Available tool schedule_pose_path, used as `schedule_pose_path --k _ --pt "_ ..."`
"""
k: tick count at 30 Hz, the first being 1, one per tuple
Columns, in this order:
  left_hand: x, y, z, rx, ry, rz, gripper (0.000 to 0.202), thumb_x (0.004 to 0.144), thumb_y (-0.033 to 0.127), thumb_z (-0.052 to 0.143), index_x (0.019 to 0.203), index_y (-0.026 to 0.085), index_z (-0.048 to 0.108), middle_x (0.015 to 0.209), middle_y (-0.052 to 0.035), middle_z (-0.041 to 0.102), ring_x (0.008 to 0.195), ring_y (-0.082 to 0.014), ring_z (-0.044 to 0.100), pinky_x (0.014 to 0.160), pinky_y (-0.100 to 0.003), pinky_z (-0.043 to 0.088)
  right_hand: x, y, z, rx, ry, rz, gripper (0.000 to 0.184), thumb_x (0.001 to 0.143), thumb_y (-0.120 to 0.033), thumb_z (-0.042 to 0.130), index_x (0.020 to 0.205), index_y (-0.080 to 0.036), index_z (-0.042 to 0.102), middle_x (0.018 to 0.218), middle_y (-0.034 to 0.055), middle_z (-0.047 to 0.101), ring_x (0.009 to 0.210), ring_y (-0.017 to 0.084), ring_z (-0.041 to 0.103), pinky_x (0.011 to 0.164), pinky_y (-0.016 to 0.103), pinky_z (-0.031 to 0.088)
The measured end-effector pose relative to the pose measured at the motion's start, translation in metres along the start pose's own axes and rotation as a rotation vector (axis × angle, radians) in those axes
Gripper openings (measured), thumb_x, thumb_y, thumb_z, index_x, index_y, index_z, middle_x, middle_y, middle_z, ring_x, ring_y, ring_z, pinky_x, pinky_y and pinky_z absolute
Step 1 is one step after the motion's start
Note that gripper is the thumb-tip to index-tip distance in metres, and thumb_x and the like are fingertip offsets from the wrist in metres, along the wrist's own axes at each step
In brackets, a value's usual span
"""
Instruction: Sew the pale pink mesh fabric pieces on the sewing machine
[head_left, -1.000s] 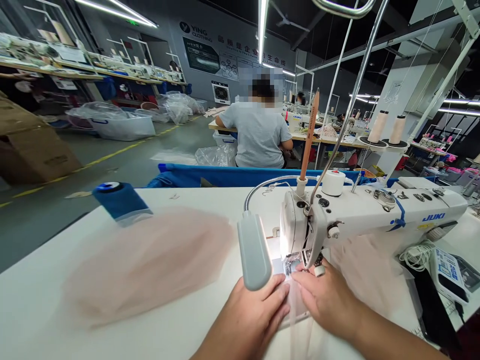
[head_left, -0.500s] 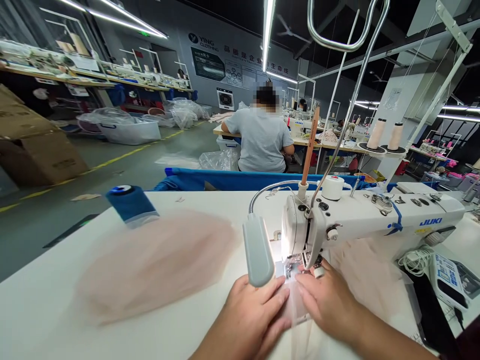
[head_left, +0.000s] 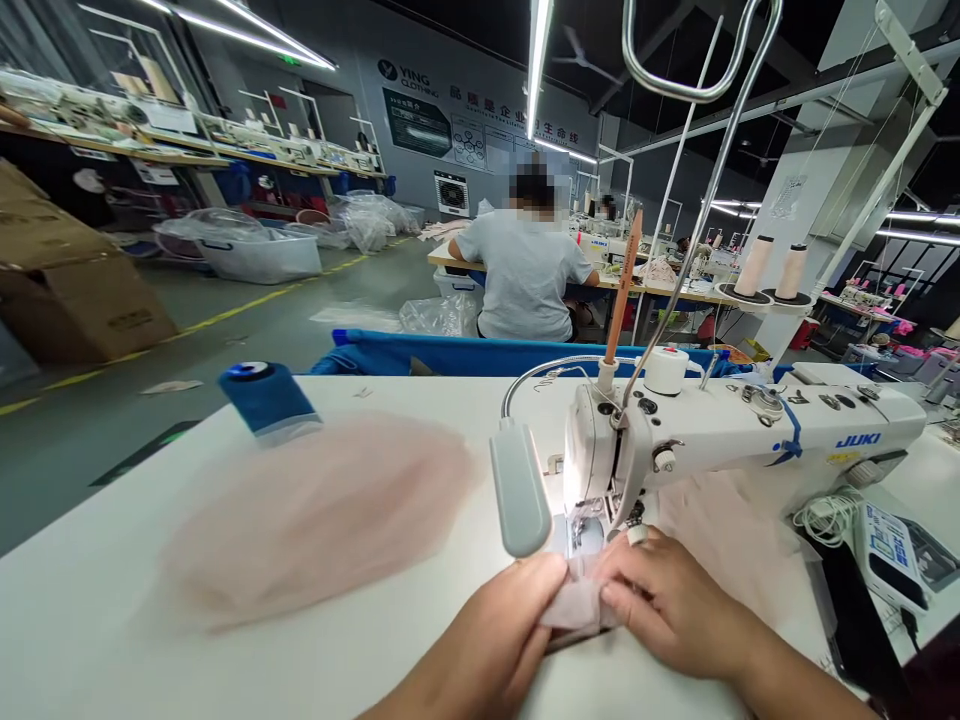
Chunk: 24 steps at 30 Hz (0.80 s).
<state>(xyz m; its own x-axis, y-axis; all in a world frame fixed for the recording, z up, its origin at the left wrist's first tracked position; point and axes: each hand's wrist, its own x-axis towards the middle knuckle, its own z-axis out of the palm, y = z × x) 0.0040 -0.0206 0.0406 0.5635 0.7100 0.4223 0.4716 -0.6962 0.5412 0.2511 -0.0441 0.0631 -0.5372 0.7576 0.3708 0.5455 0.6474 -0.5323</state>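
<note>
My left hand [head_left: 491, 640] and my right hand [head_left: 667, 605] meet just in front of the needle of a white sewing machine [head_left: 750, 430]. Both pinch a small folded piece of pale pink mesh fabric [head_left: 574, 605], gathered between the fingertips. More of the same pink fabric [head_left: 735, 530] lies under the machine arm to the right. A grey gooseneck lamp [head_left: 520, 490] hangs just above my left hand, lit toward the needle.
A pile of sheer pink mesh [head_left: 322, 510] lies on the white table [head_left: 90, 620] at the left, with a blue thread cone [head_left: 266, 398] behind it. A control box [head_left: 889, 545] sits at the right. Another person [head_left: 525, 265] sits at a bench ahead.
My hands have drawn back a little from the presser foot and bunched the flat strip of fabric into a small fold between them.
</note>
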Motion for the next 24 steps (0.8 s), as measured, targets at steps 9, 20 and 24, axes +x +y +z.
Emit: schedule_pose_path --k 9,20,24 --pt "0.023 -0.004 0.002 -0.024 -0.137 -0.215 0.009 0.084 0.022 0.047 0.082 0.025 0.055 0.079 0.0003 0.068 0.073 -0.0216 0.064 0.066 -0.030 0.046 0.006 0.004 0.012 0.099 0.204 0.115 0.023 0.113 -0.031 0.048 0.097 -0.022 0.064 0.089 0.0030 0.069 0.083 0.021 0.064 0.077 0.032 0.048" --pt "0.029 -0.003 0.000 -0.062 -0.099 -0.073 0.025 0.088 0.016 0.052 0.067 0.021 0.063 0.077 0.0011 0.066 0.070 -0.0164 0.064 0.063 -0.023 0.045 0.011 0.003 0.002 0.185 0.103 0.232 0.025 0.111 -0.035 0.046 0.090 -0.024 0.054 0.083 -0.0007 0.059 0.076 0.019 0.056 0.071 0.030 0.043" --pt "0.016 -0.002 0.004 -0.009 -0.060 0.068 0.033 0.096 0.019 0.059 0.063 0.021 0.062 0.077 -0.0017 0.061 0.073 -0.0193 0.058 0.065 -0.028 0.040 0.005 0.004 -0.001 0.008 -0.088 0.048 0.028 0.111 -0.032 0.048 0.085 -0.024 0.049 0.085 0.0016 0.063 0.081 0.021 0.057 0.080 0.034 0.042"
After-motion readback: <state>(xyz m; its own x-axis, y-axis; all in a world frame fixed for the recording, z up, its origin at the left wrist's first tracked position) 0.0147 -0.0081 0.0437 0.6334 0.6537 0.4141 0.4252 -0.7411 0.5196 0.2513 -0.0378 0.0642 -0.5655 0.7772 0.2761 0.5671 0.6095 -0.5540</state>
